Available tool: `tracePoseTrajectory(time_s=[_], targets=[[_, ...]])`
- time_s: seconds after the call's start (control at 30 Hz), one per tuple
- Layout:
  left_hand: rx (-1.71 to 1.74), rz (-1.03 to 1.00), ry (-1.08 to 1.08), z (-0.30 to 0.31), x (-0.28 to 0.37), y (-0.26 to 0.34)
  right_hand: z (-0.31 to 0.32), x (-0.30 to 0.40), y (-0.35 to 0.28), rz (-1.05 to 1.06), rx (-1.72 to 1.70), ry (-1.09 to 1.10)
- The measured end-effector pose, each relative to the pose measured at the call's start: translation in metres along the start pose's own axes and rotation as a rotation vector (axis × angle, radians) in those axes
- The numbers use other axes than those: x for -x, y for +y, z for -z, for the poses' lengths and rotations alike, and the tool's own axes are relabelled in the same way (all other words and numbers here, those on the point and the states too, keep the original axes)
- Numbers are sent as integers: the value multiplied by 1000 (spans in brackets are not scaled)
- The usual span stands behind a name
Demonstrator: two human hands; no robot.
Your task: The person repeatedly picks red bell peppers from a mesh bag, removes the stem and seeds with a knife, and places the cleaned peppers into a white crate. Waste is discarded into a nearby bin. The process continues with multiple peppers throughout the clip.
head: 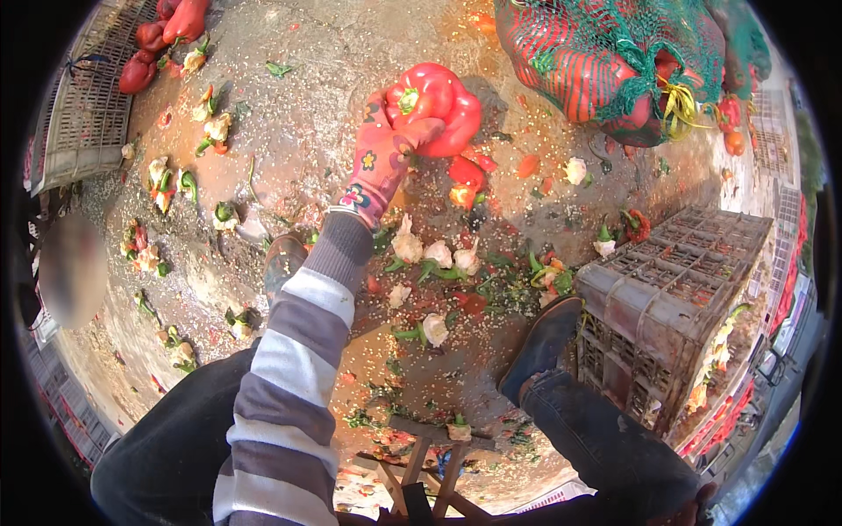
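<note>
My left hand (388, 141), in a pink flower-patterned glove, grips a large red bell pepper (444, 108). The thumb lies across the pepper's near side, and its green stem faces up towards me. Just below it on the wet ground is a red pepper piece (466, 174). Cut-out pepper cores (408, 248) with pale seed clusters and green stems lie between my feet, among scattered seeds. My right hand is not clearly in view.
A green net sack of red peppers (592, 72), tied with yellow string (681, 108), stands at upper right. A dirty plastic crate (671, 276) is beside my right shoe (543, 348). Another crate (92, 112) and whole peppers (184, 23) are at upper left. Wooden legs (414, 463) show below me.
</note>
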State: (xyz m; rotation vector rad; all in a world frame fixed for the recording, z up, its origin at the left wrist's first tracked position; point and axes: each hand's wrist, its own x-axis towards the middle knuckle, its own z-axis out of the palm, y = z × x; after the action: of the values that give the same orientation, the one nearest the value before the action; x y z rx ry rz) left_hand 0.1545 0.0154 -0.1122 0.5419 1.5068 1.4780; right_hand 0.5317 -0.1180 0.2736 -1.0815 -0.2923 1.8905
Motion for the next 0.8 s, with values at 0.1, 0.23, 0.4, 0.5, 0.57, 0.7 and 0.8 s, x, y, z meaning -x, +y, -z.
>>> tracePoseTrajectory(time_s=[0.1,0.23,0.4,0.5,0.57,0.7,0.8], targets=[[501,101,-210,4,41,32,-2,19,4,-52,82,-102],[443,-10,-396,-9,86,82,-36,29,23,48,503,37],[-37,-80,-528,-30,139,188,-22,27,38,63,660,4],[-288,-184,-568,-49,174,243,-40,34,29,43,1177,-45],[-396,-239,-574,-58,203,275,-26,31,41,331,1336,-120],[-442,-169,-591,-62,264,332,-36,40,51,515,1411,-142],[-514,-243,-554,-53,291,342,-48,48,58,690,1402,-220]])
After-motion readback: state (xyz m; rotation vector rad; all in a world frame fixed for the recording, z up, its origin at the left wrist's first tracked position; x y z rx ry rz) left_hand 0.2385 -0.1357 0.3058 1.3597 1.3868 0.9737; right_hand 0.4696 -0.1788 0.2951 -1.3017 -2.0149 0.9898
